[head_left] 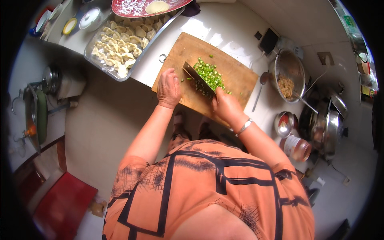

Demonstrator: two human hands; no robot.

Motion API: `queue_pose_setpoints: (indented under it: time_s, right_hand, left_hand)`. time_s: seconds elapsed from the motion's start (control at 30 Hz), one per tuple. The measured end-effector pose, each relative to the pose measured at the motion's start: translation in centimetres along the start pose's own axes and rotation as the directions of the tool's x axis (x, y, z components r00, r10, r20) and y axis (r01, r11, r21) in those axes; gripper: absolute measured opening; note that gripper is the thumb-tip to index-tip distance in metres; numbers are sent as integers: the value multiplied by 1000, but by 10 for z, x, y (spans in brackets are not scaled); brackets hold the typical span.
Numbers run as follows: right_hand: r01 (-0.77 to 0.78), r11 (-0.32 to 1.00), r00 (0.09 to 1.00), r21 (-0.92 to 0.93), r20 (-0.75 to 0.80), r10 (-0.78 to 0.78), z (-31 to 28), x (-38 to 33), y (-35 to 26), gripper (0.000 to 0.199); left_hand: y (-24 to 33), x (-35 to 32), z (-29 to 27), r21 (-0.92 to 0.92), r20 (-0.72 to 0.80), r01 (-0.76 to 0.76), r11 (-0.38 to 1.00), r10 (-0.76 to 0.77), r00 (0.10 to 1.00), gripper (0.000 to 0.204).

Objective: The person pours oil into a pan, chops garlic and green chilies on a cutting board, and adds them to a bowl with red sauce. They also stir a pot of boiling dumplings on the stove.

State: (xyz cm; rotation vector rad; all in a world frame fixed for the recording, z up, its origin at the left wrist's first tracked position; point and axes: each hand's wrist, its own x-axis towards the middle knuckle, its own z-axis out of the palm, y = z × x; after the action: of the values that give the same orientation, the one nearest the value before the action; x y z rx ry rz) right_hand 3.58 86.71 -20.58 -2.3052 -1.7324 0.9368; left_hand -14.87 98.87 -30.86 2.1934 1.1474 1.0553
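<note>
A wooden cutting board (180,52) lies at the counter's front edge. On it is a heap of chopped green peppers (208,73), with a few loose bits around it. My right hand (229,106) grips a cleaver (199,79) by the handle, which my fingers hide. Its dark blade slants across the board, along the near left side of the heap. Over the board's left edge is my left hand (169,89), its fingers curled in and close together. Nothing shows in it, and it is apart from the blade.
Left of the board stands a metal tray (134,74) of dumplings, a red plate (132,9) with a dough wrapper above it. To the right are a spoon (260,90), a metal bowl (298,66) of brown filling, a small bowl (284,130) and a jar (301,150). A phone (269,41) leans behind.
</note>
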Motion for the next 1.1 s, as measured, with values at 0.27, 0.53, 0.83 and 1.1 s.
queue_pose_setpoints:
  time_s: [0.27,0.53,0.83,1.1]
  right_hand:
    - [-39,999,998,-29,-43,37,0,1,10,18]
    - [-59,997,991,-43,-124,54,-11,0,32,19]
    - [3,1000,981,11,-196,-1,-34,2,48,15]
    - [-60,997,988,54,-139,67,-23,3,49,16]
  left_hand:
    - [1,-1,4,123,98,35,992,-47,994,11]
    - [4,2,2,178,163,-29,984,0,987,9]
    - [5,3,4,212,165,-17,977,-18,986,9]
    - [3,2,5,232,163,-41,972,3,987,10]
